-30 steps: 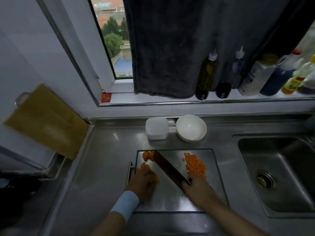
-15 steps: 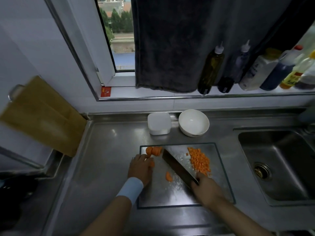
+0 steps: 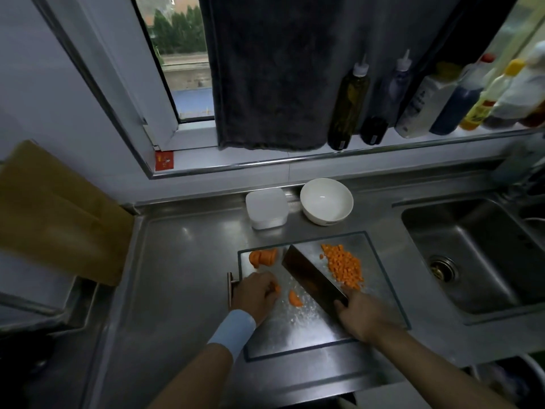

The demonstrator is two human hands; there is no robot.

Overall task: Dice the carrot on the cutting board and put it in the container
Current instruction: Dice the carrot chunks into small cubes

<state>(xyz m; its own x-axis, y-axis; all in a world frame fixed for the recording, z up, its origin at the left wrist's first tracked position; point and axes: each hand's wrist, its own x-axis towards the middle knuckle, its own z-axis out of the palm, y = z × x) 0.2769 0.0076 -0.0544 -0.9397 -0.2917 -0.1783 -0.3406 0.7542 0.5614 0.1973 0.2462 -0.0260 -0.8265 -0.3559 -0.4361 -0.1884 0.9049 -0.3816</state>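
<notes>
The knife [image 3: 312,278] is clenched by the right grip [image 3: 358,317], its blade slanted toward upper left. A carrot slice [image 3: 295,299] lies mid-frame between blade and left grip [image 3: 256,293], which is curled on a carrot piece [image 3: 277,288].

Pretty dim kitchen: steel counter [image 3: 182,276] with a sink [image 3: 472,231] on the right, window [image 3: 188,54] up top half covered by a dark towel [image 3: 280,84], bottles [image 3: 349,104] lined along the sill [image 3: 442,140].

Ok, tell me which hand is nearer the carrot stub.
Left. The left hand, fingers curled on a carrot piece, sits close on the stub's near side; the right hand grips the knife beyond the blade, nearer the diced pile.
</notes>
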